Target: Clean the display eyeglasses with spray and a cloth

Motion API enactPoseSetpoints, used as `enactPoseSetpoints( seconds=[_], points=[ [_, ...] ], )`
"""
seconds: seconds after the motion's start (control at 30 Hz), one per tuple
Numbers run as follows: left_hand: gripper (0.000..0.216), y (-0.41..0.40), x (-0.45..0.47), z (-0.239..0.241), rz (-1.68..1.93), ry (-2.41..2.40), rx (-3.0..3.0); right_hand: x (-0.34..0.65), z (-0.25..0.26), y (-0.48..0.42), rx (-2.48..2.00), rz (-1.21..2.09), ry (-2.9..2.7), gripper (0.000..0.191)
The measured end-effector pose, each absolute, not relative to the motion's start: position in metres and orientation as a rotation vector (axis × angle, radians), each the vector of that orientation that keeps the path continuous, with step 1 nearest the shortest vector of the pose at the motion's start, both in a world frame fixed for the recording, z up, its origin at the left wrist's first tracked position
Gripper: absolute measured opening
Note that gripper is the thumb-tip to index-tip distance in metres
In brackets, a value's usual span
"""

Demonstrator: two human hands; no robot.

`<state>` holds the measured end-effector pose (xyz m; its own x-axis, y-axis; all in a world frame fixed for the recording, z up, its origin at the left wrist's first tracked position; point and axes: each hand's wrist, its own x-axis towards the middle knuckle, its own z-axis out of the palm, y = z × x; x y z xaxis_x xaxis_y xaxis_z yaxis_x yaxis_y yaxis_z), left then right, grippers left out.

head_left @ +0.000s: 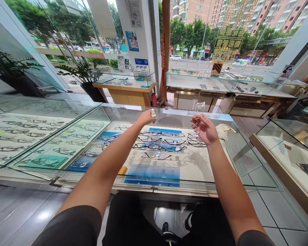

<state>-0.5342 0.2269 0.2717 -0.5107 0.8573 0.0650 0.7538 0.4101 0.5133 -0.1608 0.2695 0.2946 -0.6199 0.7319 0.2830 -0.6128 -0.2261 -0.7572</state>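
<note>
Both my arms reach out over a glass display counter [220, 160]. My left hand [146, 117] is closed round a small white bottle [153, 113], with its top sticking up past my fingers. My right hand [204, 129] is closed on a pair of clear-framed glasses [199, 111], held upright above the counter top. Under the glass, between and below my hands, lie rows of eyeglass frames [159, 143] on white and blue pads. A pale cloth [224, 130] lies on the counter just right of my right hand.
More glass showcases stand to the left [28, 136], at the right [292, 150] and across the aisle [200, 82]. Potted plants [84, 73] stand by the shop windows. A red fire extinguisher [154, 100] stands on the floor beyond the counter.
</note>
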Motion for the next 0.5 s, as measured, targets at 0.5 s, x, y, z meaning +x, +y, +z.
enactPoseSetpoints(
  seconds=[0.5],
  points=[
    [0.058,0.176,-0.417,0.308,1.501,2.536,1.642,-0.163,0.301,0.265,-0.161,1.931,-1.124,0.019]
  ],
)
